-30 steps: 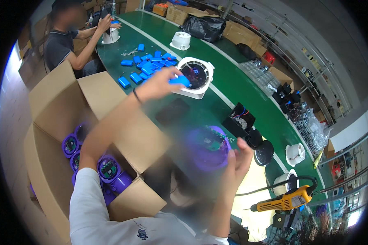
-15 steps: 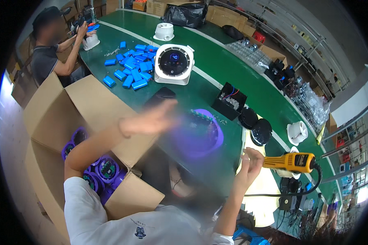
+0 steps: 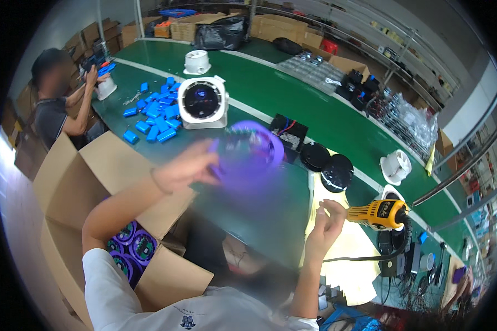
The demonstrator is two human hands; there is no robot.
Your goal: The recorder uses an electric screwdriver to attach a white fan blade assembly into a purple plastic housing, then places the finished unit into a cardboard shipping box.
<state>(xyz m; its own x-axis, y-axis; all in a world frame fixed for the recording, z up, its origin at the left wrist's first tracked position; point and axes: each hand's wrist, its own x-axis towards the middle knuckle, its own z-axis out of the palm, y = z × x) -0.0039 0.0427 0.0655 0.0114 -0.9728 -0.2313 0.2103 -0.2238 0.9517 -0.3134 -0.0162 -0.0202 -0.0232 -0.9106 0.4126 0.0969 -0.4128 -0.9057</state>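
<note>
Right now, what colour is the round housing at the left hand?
The housing is purple; head view, though blurred there.

a black, seemingly plastic bag sits between cartons.

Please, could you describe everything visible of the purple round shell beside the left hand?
The purple shell looks like plastic: a round body with a raised rim, and a greenish board inside. Blur hides finer parts. Its open side faces roughly up. It appears over the green table; whether it rests there, I cannot tell. The left hand appears to touch its left edge.
</note>
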